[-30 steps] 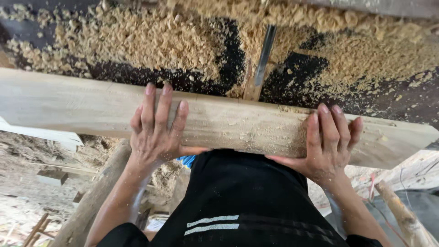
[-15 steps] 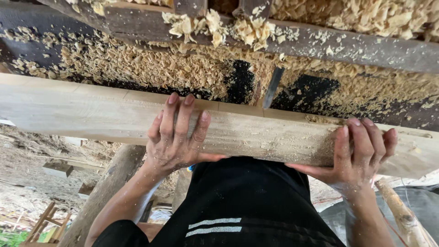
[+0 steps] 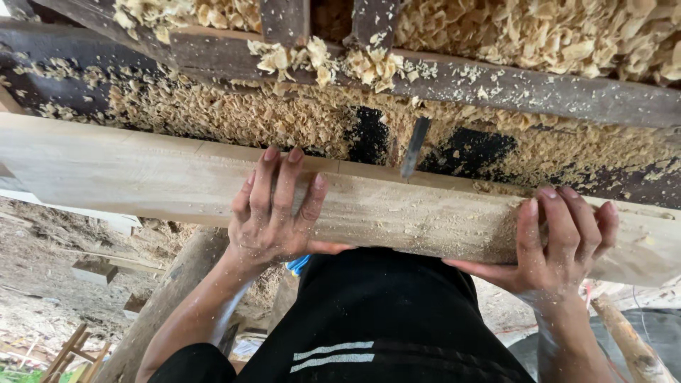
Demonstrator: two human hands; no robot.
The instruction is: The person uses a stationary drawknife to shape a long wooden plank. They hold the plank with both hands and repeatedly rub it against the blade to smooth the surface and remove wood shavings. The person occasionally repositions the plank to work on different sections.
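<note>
Here, left hand (image 3: 273, 216), right hand (image 3: 564, 245) grip rough pale plank (image 3: 128, 170).

My table (image 3: 454, 152) is dark and old. It sits past my two hands. Lots of pale wood curls (image 3: 234, 117) cover most of it, with two black bare spots showing. A long light plank (image 3: 142, 177) lies across the table, right under my left hand (image 3: 273, 220) and my right hand (image 3: 564, 245). A thin metal blade (image 3: 414, 147) lies in the curls, just past the plank, between my hands. Farther off, a dark beam (image 3: 539, 96) carries more curls.
</note>
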